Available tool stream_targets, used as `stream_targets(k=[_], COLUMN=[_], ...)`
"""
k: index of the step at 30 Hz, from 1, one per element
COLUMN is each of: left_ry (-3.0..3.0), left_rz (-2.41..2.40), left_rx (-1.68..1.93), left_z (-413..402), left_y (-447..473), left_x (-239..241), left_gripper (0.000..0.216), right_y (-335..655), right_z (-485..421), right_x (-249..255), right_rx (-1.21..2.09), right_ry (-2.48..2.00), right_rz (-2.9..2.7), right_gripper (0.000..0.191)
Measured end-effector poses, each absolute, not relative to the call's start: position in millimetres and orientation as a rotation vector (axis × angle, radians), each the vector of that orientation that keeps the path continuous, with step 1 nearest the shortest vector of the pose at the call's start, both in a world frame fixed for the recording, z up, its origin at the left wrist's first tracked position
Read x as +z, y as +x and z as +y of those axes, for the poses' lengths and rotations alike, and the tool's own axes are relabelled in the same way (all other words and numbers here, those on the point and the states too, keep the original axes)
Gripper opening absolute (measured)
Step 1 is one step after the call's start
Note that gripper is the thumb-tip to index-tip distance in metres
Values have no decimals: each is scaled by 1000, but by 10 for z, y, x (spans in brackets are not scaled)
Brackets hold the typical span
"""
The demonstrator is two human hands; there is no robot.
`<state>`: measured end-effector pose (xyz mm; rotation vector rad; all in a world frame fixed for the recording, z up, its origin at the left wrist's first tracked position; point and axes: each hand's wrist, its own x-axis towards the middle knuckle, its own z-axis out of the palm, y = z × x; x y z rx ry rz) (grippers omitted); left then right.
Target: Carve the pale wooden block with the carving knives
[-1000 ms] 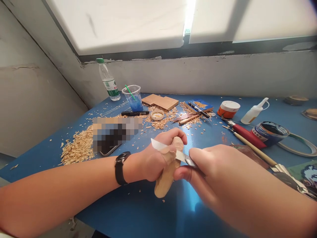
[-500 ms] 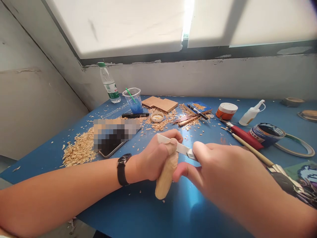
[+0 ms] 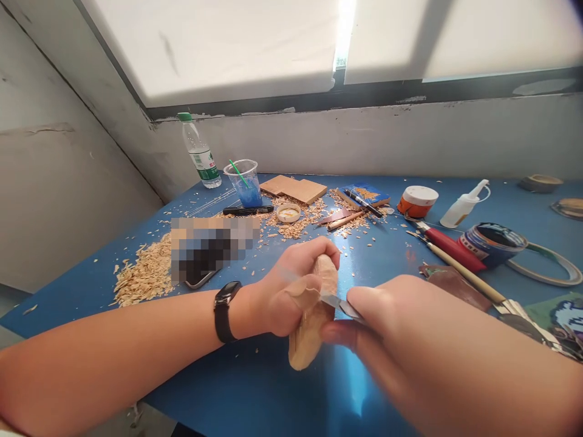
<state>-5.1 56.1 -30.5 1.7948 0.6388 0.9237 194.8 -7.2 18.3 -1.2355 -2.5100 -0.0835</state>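
Note:
My left hand point(image 3: 291, 291) is wrapped round a pale, rounded piece of wood point(image 3: 306, 349), held tilted above the blue table point(image 3: 255, 382). In my right hand point(image 3: 387, 315) is a knife whose narrow metal blade point(image 3: 336, 301) lies across the wood beside my left thumb. The far part of the blade is blurred. My right thumb is close to the wood's near right side, and my fingers hide most of the knife's handle. A black watch point(image 3: 225, 309) is on my left wrist.
Wood shavings point(image 3: 143, 273) lie heaped at the left beside a partly blurred phone point(image 3: 204, 276). Behind stand a water bottle point(image 3: 203, 155) and a cup of blue liquid point(image 3: 246, 188). To the right are a white-lidded jar point(image 3: 418, 201), a squeeze bottle point(image 3: 462, 206) and an open paint tin point(image 3: 492, 246).
The knife blade has moved down along the wood towards me, with my right hand lower. The wood has turned slightly in my left hand, and more of its top end shows.

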Motion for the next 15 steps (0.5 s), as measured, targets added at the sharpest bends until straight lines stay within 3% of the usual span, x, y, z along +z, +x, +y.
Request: stream_targets(k=[4, 15], left_ry=[1776, 1688], left_rz=[625, 687], left_rx=[903, 872], left_z=[588, 626], left_y=[-62, -57], left_x=[-329, -318], left_gripper=[78, 55], right_y=[1965, 1953], right_z=[-28, -7], right_x=[135, -20], right_rx=[3, -286], right_ry=[-1256, -1467], right_rz=[-2560, -2447], right_gripper=[31, 48])
